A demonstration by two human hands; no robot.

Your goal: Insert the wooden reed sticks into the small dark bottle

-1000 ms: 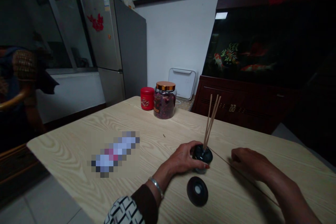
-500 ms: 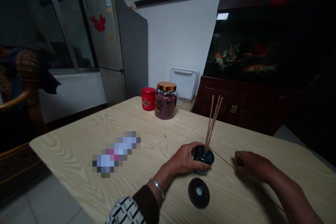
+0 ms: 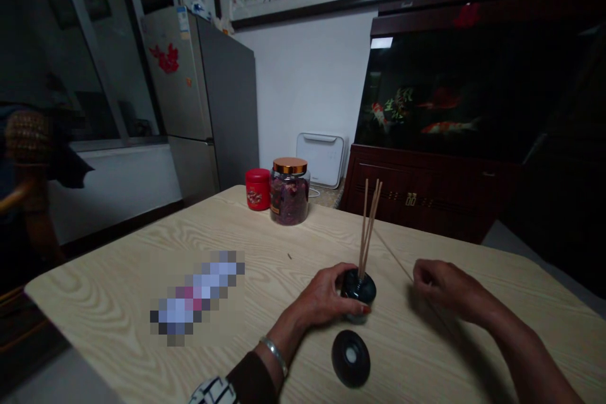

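Observation:
My left hand [image 3: 324, 297] curls round a small dark glass diffuser bottle [image 3: 358, 289] that stands on the table. Several thin brown reeds [image 3: 369, 227] rise from the bottle's neck, leaning slightly right. To the right, my right hand [image 3: 440, 284] is raised over the table, its fingers pinched on a single loose reed stick [image 3: 392, 251]. The far end of that stick points up and left, close to the other reeds; its near part runs behind the hand. A round dark lid [image 3: 351, 358] with a pale centre lies just in front of the bottle.
A blurred packet [image 3: 199, 293] lies on the wooden table [image 3: 255, 233] at left. At the back stand a red canister [image 3: 257, 189] and a jar of dried petals [image 3: 289, 196] with a copper lid. Beyond are a refrigerator [image 3: 227, 107] and an aquarium [image 3: 435, 95].
My right hand has lifted the stick, and its far end now sits higher beside the reeds. My left hand still holds the bottle. The whole view has tilted up slightly.

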